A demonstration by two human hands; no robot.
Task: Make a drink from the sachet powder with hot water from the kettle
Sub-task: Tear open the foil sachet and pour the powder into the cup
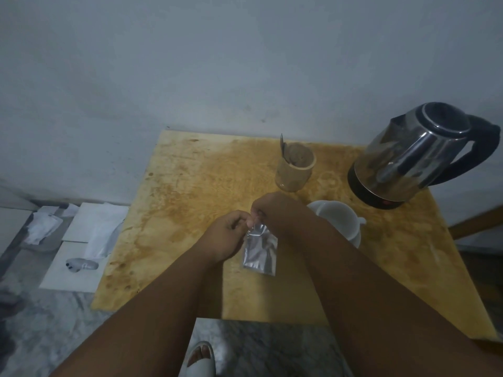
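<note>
A silver foil sachet point(260, 252) hangs above the stained wooden table point(190, 191), pinched at its top edge by both hands. My left hand point(224, 235) grips the top left corner and my right hand point(275, 213) grips the top right. Just right of my right hand sits a white cup point(340, 219), partly hidden by my forearm. A steel kettle point(416, 156) with a black handle stands on its base at the table's back right corner.
A tan cup point(295, 170) holding a spoon stands behind the hands, near the wall. White papers and wrappers point(89, 235) lie on the floor to the left. A foot in a white sandal point(200, 357) shows below the table's front edge.
</note>
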